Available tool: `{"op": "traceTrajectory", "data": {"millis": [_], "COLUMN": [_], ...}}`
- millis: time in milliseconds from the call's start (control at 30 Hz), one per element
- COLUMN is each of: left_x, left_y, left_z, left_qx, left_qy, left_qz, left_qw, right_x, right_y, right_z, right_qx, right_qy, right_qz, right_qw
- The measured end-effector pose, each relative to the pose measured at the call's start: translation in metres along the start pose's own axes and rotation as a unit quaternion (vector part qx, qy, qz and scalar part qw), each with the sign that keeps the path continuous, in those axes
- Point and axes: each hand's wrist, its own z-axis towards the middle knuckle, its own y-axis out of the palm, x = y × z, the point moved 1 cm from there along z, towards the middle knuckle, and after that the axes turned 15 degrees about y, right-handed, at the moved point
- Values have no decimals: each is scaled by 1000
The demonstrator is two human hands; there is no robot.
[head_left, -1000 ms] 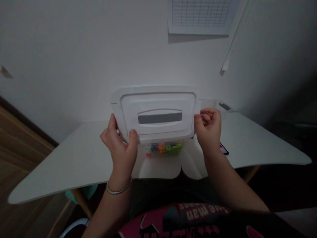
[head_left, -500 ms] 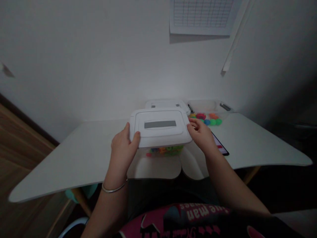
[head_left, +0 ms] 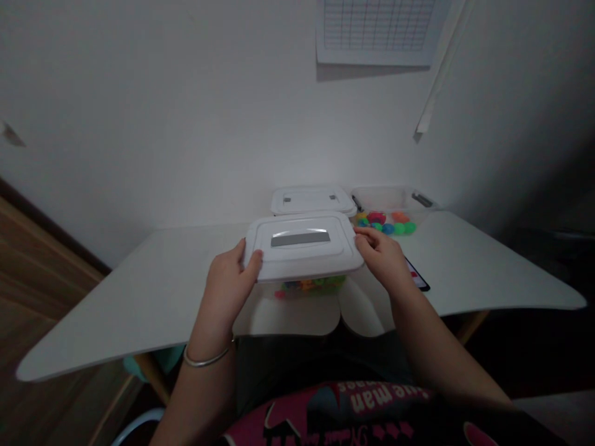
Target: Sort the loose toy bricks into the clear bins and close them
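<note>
A white plastic lid with a grey handle strip lies flat on top of a clear box that holds several small coloured pieces. My left hand grips the lid's left edge, thumb on top. My right hand holds the lid's right edge with curled fingers. The box stands near the front edge of a white table.
Behind it by the wall sit a second closed white-lidded box and an open clear tub with several coloured balls. A dark phone lies under my right wrist. A gridded sheet hangs on the wall.
The lid, held upright and tilted toward me a second ago, has come down flat onto the clear box. Both hands stayed on its edges and lowered with it.
</note>
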Motion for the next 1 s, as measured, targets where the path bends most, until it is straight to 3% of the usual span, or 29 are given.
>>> {"op": "traceTrajectory", "data": {"millis": [233,533,700,1000], "left_x": [12,4,1,0], "left_y": [-14,-14,-9,-14], "left_z": [-1,7,7,5], "left_qx": [-19,-36,-33,-31], "left_qy": [-45,-45,-35,-59], "left_qz": [-6,-45,-51,-69], "left_qw": [999,997,998,995], "right_x": [-1,0,-1,16], "right_y": [-7,-2,-1,1], "right_z": [2,13,17,21], "right_qx": [-1,-21,-30,-35], "right_qy": [9,3,-7,-31], "right_qz": [0,-3,-57,-44], "right_qw": [1000,1000,998,998]}}
